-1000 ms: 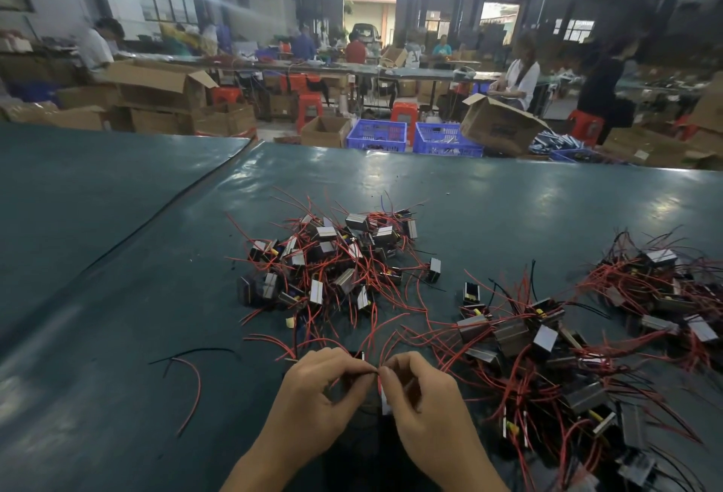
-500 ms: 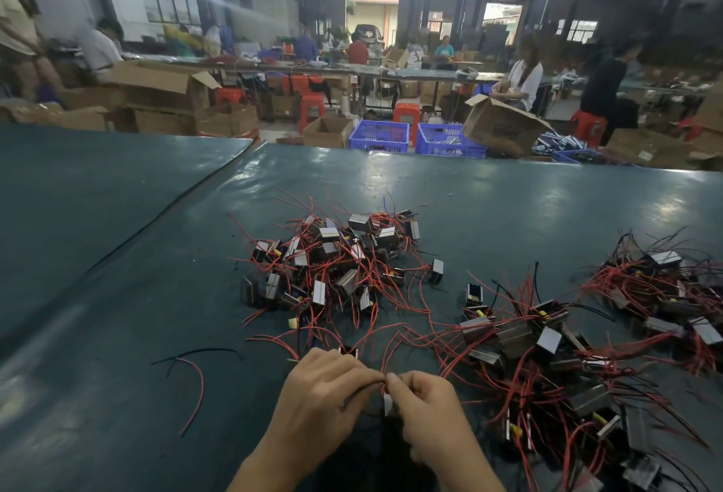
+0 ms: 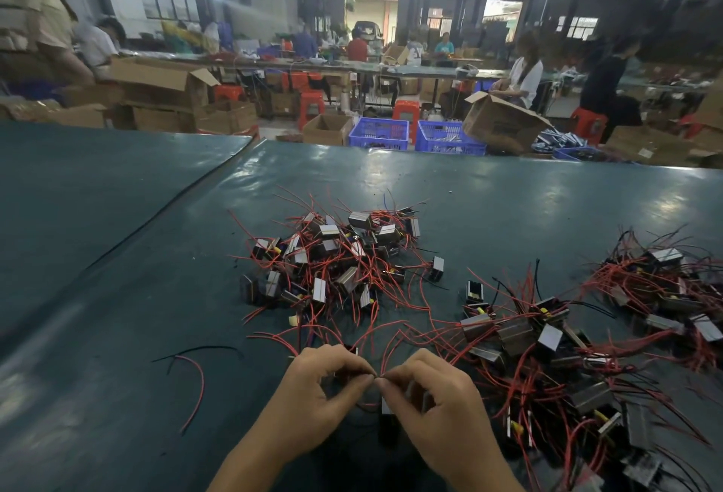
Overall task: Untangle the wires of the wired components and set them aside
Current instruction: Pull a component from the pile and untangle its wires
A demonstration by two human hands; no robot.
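My left hand (image 3: 317, 394) and my right hand (image 3: 434, 397) meet fingertip to fingertip at the near edge of the table, each pinching thin red wire of one small wired component (image 3: 387, 407) that hangs between and below them, mostly hidden. A pile of the same small dark blocks with red wires (image 3: 336, 260) lies just beyond my hands. A larger tangled heap (image 3: 547, 354) spreads to the right, and another cluster (image 3: 665, 288) sits at the far right.
Loose red and black wire pieces (image 3: 191, 370) lie on the green table (image 3: 117, 315) to the left. Past the far table edge stand blue crates (image 3: 414, 135), cardboard boxes (image 3: 504, 124), red stools and several people at other benches.
My hands have shifted slightly and drawn their fingertips together on the wire; the white part of the component that showed between them is now lower and mostly hidden.
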